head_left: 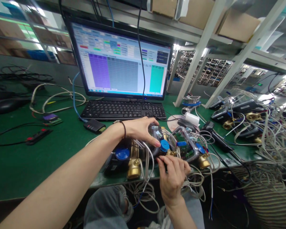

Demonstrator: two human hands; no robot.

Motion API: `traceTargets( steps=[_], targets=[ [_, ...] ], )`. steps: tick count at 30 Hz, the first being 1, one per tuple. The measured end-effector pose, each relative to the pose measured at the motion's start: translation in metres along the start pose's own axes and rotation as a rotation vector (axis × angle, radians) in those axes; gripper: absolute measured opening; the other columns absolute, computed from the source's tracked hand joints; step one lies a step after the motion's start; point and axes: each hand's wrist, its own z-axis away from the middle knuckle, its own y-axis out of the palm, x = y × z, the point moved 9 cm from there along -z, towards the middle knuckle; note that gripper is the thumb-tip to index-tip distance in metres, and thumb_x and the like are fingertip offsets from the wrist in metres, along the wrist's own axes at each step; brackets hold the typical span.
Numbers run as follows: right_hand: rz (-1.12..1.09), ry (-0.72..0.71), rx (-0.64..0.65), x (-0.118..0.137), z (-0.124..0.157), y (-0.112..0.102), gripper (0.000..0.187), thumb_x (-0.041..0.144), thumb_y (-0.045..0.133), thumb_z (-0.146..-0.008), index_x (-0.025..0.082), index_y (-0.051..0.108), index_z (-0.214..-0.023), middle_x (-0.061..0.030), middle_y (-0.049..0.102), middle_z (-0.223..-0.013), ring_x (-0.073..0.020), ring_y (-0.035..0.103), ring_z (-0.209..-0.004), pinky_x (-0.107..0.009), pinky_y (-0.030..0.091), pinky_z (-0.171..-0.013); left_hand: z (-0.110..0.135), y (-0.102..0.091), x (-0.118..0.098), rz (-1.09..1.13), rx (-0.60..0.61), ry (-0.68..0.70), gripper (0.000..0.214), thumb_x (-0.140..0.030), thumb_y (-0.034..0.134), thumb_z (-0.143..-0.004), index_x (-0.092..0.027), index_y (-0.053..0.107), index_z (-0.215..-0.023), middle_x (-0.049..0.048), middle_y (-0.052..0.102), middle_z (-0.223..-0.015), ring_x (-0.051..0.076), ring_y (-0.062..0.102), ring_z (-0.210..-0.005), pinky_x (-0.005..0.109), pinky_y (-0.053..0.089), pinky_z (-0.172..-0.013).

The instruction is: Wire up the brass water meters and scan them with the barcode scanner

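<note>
At a green workbench (26, 159), a worker's left hand (139, 129) clamps down over the clear housing of a brass-bodied water meter (154, 143), while the right hand (173, 178), just below it at the bench edge, pinches the meter's front near the blue cap (164, 145). The brass likely makes it heavy and stiff, the lid and white wires (147, 165) delicate; the body looks the safest hold. Its threaded end (134, 168) points toward the worker, its long axis apparently running away from them.

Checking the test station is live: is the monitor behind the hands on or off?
On. The monitor is lit, showing a software window with a table, purple and teal blocks and coloured status fields. The text is too small to read.
</note>
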Motion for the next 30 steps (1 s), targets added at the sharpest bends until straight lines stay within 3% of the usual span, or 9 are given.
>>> traceTargets(
  steps=[5,12,15,17,20,24,27,30],
  targets=[
    [-0.024,0.037,0.04,-0.002,-0.005,0.004,0.004,0.016,0.059,-0.084,0.019,0.06,-0.085,-0.0005,0.066,-0.082,-0.0141,0.056,-0.082,-0.034,0.03,-0.083,0.001,0.003,-0.009,-0.057,0.049,-0.071,0.114,-0.082,0.063,-0.044,-0.018,0.037,-0.133,0.0159,0.047,-0.128,0.031,0.05,-0.111,0.037,0.04,-0.096],
    [-0.18,-0.023,0.125,0.007,0.013,0.007,0.011,0.01,0.051,-0.086,0.018,0.057,-0.082,-0.0011,0.064,-0.08,-0.0135,0.054,-0.078,-0.033,0.032,-0.078,-0.002,0.003,-0.01,-0.08,0.046,-0.093,0.111,-0.079,0.066,-0.043,-0.017,0.04,-0.131,0.0142,0.052,-0.125,0.03,0.051,-0.111,0.035,0.041,-0.095],
    [-0.242,-0.01,0.121,0.009,0.031,-0.012,0.014,0.007,0.049,-0.086,0.017,0.056,-0.08,-0.001,0.061,-0.077,-0.0128,0.054,-0.074,-0.032,0.033,-0.076,-0.002,0.003,-0.009,-0.085,0.029,-0.066,0.106,-0.077,0.066,-0.046,-0.018,0.041,-0.131,0.0127,0.053,-0.123,0.029,0.053,-0.108,0.033,0.042,-0.093],
    [-0.249,0.028,0.109,-0.006,0.036,-0.034,0.012,0.009,0.05,-0.086,0.017,0.056,-0.079,-0.0003,0.059,-0.075,-0.0127,0.054,-0.074,-0.031,0.034,-0.076,-0.002,0.002,-0.008,-0.085,0.013,-0.049,0.103,-0.076,0.066,-0.048,-0.019,0.042,-0.13,0.0114,0.054,-0.122,0.028,0.053,-0.109,0.032,0.041,-0.093],
    [-0.126,0.198,0.06,-0.073,0.027,-0.08,0.004,0.019,0.055,-0.085,0.019,0.058,-0.082,-0.0008,0.06,-0.079,-0.0137,0.055,-0.078,-0.029,0.039,-0.074,-0.004,0.003,-0.003,-0.075,0.012,-0.065,0.101,-0.075,0.067,-0.05,-0.021,0.04,-0.131,0.0101,0.055,-0.122,0.029,0.052,-0.111,0.032,0.041,-0.094],
    [0.187,0.651,-0.006,-0.216,0.01,-0.141,0.027,0.043,0.055,-0.083,0.017,0.062,-0.086,-0.0045,0.062,-0.077,-0.0164,0.056,-0.07,-0.03,0.042,-0.068,-0.005,0.002,-0.002,-0.025,0.01,-0.082,0.093,-0.067,0.069,-0.055,-0.018,0.041,-0.13,0.0084,0.057,-0.121,0.029,0.054,-0.108,0.033,0.041,-0.094],
    [0.172,0.674,0.161,-0.28,-0.003,-0.136,0.039,0.051,0.051,-0.082,0.015,0.063,-0.083,-0.0059,0.064,-0.072,-0.0165,0.056,-0.063,-0.03,0.044,-0.062,-0.006,0.0,-0.003,-0.016,-0.048,-0.089,0.083,-0.058,0.071,-0.057,-0.018,0.045,-0.126,0.0053,0.06,-0.115,0.027,0.055,-0.104,0.035,0.042,-0.093],
    [0.184,0.612,0.242,-0.3,-0.006,-0.118,0.04,0.055,0.054,-0.077,0.017,0.06,-0.071,-0.0045,0.061,-0.066,-0.0166,0.054,-0.06,-0.031,0.043,-0.062,-0.009,0.003,0.001,-0.002,-0.068,-0.122,0.08,-0.054,0.073,-0.057,-0.021,0.046,-0.125,0.0028,0.063,-0.111,0.028,0.056,-0.101,0.035,0.044,-0.09]
  ],
)
